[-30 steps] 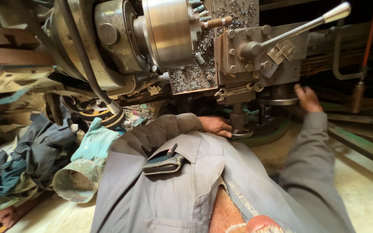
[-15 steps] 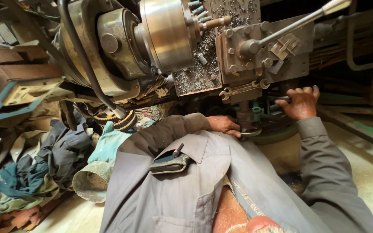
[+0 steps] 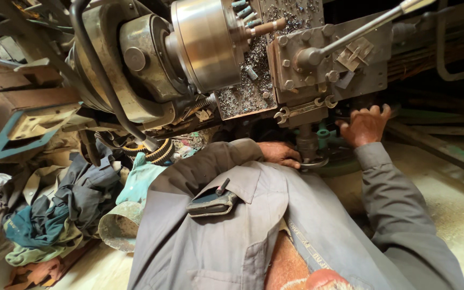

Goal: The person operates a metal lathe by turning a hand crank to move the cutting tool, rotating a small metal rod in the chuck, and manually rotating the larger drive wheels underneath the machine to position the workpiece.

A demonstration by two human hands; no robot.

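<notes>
I look down my grey work shirt at a lathe-like machine. My left hand [image 3: 279,153] reaches across my chest, its fingers curled on a round metal disc [image 3: 313,162] at the foot of a short vertical shaft [image 3: 307,140] under the grey apron block [image 3: 326,64]. My right hand [image 3: 365,126] is raised further right, with its fingers hooked over a dark edge beneath that block. Part of a green handwheel [image 3: 326,134] shows between the two hands. A dark pouch with a pen [image 3: 213,201] sits in my chest pocket.
A shiny steel chuck [image 3: 208,43] and a tray of metal chips [image 3: 253,80] are above. A long lever [image 3: 361,29] sticks out to the upper right. Two spanners [image 3: 304,107] lie on the block's lower edge. Rags and clothes [image 3: 55,215] are piled at left, beside a funnel-shaped can [image 3: 119,228].
My right hand has turned and spread its fingers onto the dark edge under the apron block. My left hand has stayed by the shaft. The view has shifted slightly.
</notes>
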